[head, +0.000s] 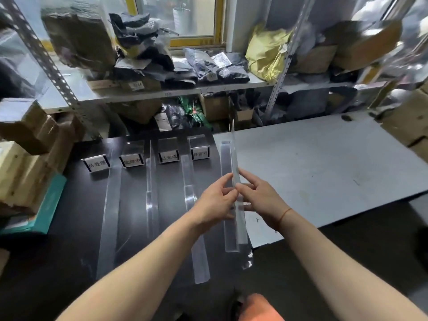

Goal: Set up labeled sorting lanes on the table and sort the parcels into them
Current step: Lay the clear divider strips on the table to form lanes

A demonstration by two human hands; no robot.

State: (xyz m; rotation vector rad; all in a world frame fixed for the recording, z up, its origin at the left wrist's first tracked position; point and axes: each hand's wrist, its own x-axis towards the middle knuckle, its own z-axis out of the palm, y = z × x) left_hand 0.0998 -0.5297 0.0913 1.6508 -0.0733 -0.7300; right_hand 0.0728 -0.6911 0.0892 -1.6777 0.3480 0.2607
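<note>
Both hands are holding a long clear acrylic divider strip upright on its edge above the dark tabletop, at the seam where a grey board is lying over the tabletop's right part. The left hand is pinching the strip from the left with curled fingers, and the right hand is gripping it from the right, thumb and fingers closed around its near half; a red thread is circling the right wrist. Three further clear acrylic strips are lying lengthwise on the tabletop to the left, marking out lanes. At the far end of these lanes, four small clear label stands with white printed cards are standing in a row, one per lane. Brown cardboard parcels are piling up at the tabletop's left edge, on top of a teal box. Behind the tabletop, a metal shelf is carrying grey and black mailer bags and a yellow bag.
</note>
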